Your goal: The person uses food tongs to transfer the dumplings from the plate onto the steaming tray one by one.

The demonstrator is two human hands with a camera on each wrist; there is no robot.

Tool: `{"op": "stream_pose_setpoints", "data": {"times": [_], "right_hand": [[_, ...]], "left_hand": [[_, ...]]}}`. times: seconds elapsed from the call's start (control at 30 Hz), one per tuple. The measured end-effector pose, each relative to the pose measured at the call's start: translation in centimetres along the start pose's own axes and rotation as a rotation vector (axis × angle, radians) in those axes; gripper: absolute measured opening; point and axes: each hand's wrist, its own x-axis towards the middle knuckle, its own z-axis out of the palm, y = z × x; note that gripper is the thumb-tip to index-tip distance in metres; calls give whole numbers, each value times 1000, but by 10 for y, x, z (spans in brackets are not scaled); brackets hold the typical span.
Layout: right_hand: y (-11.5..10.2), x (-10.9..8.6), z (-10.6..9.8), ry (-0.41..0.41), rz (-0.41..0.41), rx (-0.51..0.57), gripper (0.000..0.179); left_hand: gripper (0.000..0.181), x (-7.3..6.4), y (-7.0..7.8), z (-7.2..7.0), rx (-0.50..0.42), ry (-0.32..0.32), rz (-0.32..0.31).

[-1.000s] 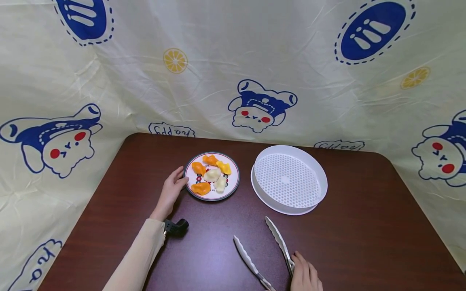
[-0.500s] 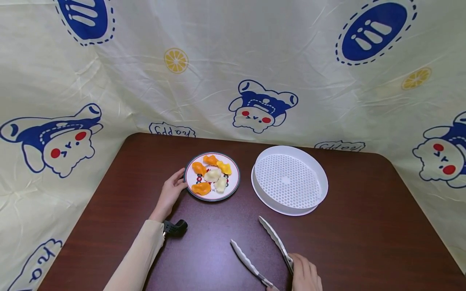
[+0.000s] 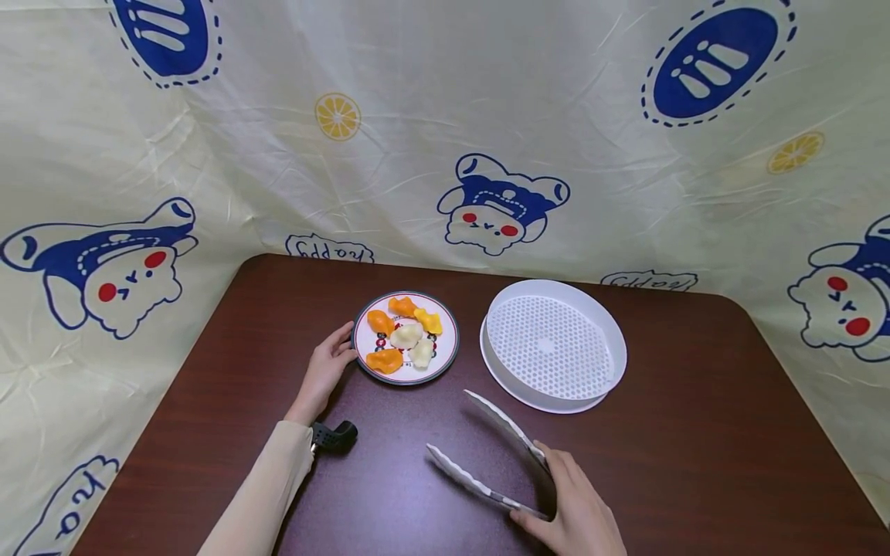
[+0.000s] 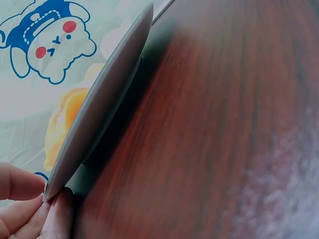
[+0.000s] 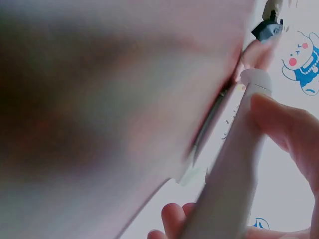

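At the left of the table, a round white plate (image 3: 445,340) with a dark rim bears several small lumpy pieces, orange (image 3: 384,361), yellow (image 3: 428,320) and whitish (image 3: 406,335); they look like dumplings. My left hand (image 3: 325,369) pinches the plate's left edge; the left wrist view has the thumb on one side of the rim (image 4: 99,107) and fingers (image 4: 59,214) on the other. My right hand (image 3: 580,506) grips a pair of metal tongs (image 3: 511,425), their arms spread apart above the table. Nothing lies between the tong tips, which point towards the plate.
Right of the plate stands a round white steamer tray (image 3: 549,347) with a perforated base, resting on another white round piece (image 3: 511,392). The brown table (image 3: 695,432) has its far edge against a patterned cloth (image 3: 389,193). A black device (image 3: 336,437) is on my left wrist.
My right hand has come forward and left into fuller view with the tongs, whose tips now lie nearer the plate. My left hand and the plate have hardly moved.
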Motion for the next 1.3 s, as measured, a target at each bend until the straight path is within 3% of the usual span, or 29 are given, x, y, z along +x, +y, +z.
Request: {"op": "stream_pose_setpoints", "data": {"times": [0.17,0.57,0.8,1.3], "right_hand": [[-6,17,-5,-11,2,15,77],[-4,60,5,102,-116,-57,67],[-7,81,10,104,-104,-96,63],[-23,98,27,113,-89,-155,57]], "left_hand": [[52,0,-1,-1,-4,-3,7],[52,-2,1,-1,-15,-7,10],[52,1,-3,-1,-15,6,17],[51,1,-4,-2,-29,8,27]]}}
